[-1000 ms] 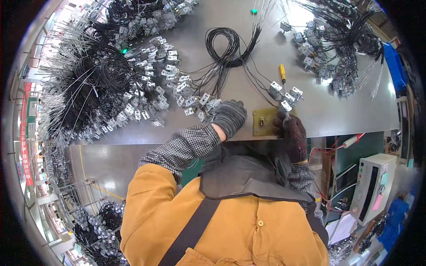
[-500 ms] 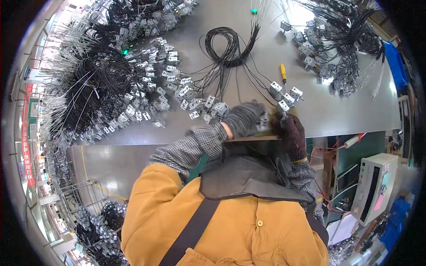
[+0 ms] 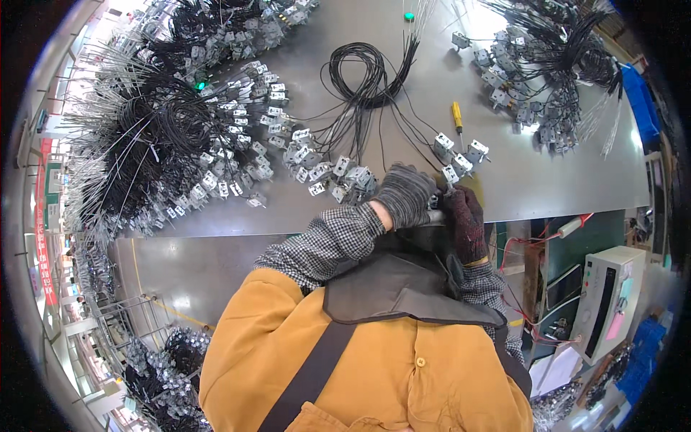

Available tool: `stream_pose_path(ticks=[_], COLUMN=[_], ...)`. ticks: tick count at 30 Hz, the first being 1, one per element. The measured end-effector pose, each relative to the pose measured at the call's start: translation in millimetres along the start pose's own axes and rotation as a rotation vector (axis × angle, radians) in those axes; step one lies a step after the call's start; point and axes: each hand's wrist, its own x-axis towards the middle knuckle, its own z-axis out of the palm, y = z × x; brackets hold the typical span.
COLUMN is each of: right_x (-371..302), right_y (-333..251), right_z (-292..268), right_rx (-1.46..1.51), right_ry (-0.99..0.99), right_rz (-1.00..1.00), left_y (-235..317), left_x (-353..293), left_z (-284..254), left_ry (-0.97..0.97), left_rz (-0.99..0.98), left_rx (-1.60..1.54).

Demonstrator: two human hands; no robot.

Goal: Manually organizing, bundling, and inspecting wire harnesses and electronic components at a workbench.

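**Small metal bracket being handled at the table edge**

A small metal bracket with a black wire is being held near the middle of the frame, at the front edge of the grey table. The left hand, in a grey glove, is being kept curled just beside it; whether its fingers are clamped on anything cannot be told. The right hand, in a dark red glove, is being closed around something under the bracket, fingers together. A yellow screwdriver is lying above the hands. A big heap of wired brackets is filling the upper left.
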Motion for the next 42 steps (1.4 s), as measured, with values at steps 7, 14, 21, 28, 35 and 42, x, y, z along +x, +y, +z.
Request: stream_pose_path(ticks=[7, 14, 21, 28, 35, 42], right_x=[3.5, 13.7, 17.1, 0.4, -23.1, -21.6], right_y=[16.7, 12.5, 12.5, -8.0, -16.2, -14.6], right_z=[-2.8, -15.3, -14.4, -14.2, -6.1, 6.9], right_rx=[-0.230, -0.320, -0.307, -0.411, -0.513, -0.532], right_ry=[-0.043, -0.102, 0.019, -0.008, -0.002, 0.028], right_rz=[-0.160, -0.228, -0.217, -0.070, -0.081, -0.247], left_y=[-6.0, -22.9, -22.9, -31.1, -38.9, -29.7], left_x=[-6.9, -12.7, 2.8, 9.3, 5.5, 4.9], left_z=[30.6, 44.4, 62.4, 72.3, 61.8, 47.1], left_ry=[0.166, 0.164, 0.287, 0.296, 0.228, 0.252], left_rz=[-0.014, -0.018, -0.369, -0.279, -0.202, -0.138], left_rx=[-0.225, -0.385, -1.143, -1.037, -1.062, -0.976])
